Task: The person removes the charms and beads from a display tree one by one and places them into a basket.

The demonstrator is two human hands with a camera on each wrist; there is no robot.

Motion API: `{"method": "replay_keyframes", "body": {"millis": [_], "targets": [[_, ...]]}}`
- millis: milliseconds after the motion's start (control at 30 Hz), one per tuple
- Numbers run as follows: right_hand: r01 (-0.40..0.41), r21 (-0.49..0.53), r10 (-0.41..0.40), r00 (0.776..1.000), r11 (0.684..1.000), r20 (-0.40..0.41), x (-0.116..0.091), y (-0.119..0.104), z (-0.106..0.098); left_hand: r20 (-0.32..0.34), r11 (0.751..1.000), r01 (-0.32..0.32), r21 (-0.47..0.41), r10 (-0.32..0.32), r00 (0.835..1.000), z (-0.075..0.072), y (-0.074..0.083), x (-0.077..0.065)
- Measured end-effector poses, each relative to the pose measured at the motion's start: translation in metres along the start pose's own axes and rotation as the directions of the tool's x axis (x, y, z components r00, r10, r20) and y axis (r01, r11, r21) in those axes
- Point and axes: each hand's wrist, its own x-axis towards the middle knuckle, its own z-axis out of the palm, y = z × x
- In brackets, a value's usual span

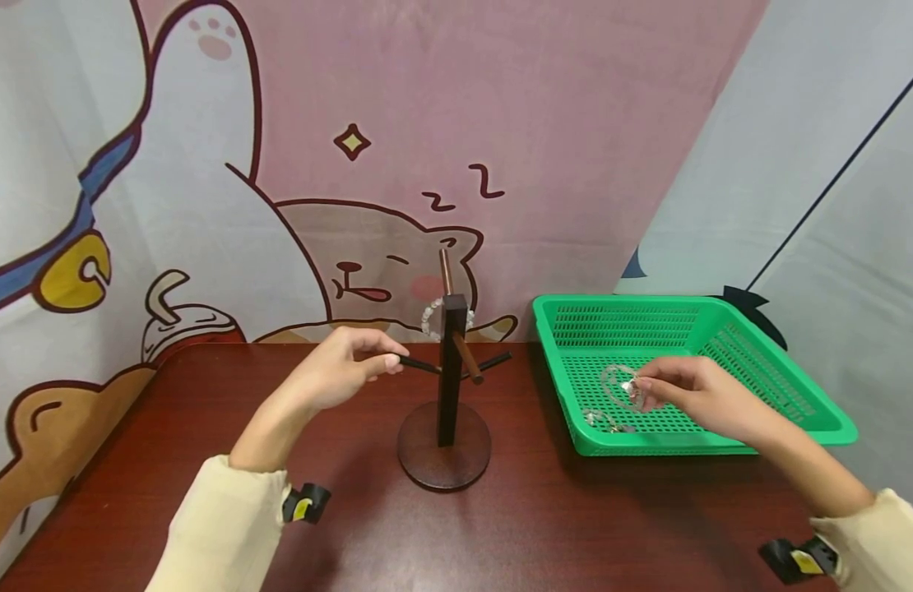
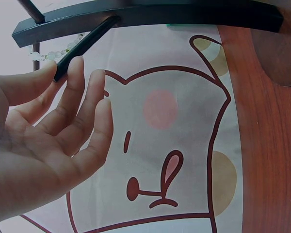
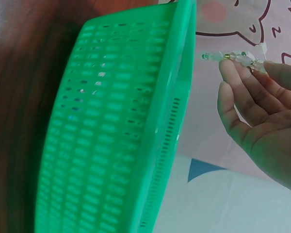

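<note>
A dark wooden stand with a round base and several pegs stands upright on the table. My left hand pinches the tip of its left peg between thumb and forefinger; the other fingers are loosely bent. A pale beaded bracelet hangs on the stand's far peg. Over the green basket, my right hand pinches a clear beaded bracelet between thumb and fingertips. In the right wrist view this bracelet is seen edge-on, above the basket's rim.
More beaded jewellery lies in the basket's near left corner. The basket sits on the right of the reddish-brown table, apart from the stand. A printed cartoon cloth hangs behind the table.
</note>
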Motion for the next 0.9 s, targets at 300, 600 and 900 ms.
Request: {"method": "replay_keyframes", "body": {"millis": [300, 600, 900], "targets": [[-0.029, -0.033, 0.029, 1.000, 0.999, -0.007, -0.015, 0.016, 0.003, 0.006, 1.000, -0.004, -0.016, 0.005, 1.000, 0.000, -0.001, 0.000], [-0.128, -0.082, 0.126, 0.991, 0.988, -0.036, -0.027, 0.025, 0.004, 0.006, 1.000, -0.007, -0.018, 0.007, 1.000, 0.001, -0.001, 0.000], [-0.168, -0.089, 0.163, 0.985, 0.982, -0.053, -0.032, 0.030, 0.004, 0.003, 1.000, -0.007, -0.016, 0.007, 1.000, 0.001, 0.000, 0.000]]}}
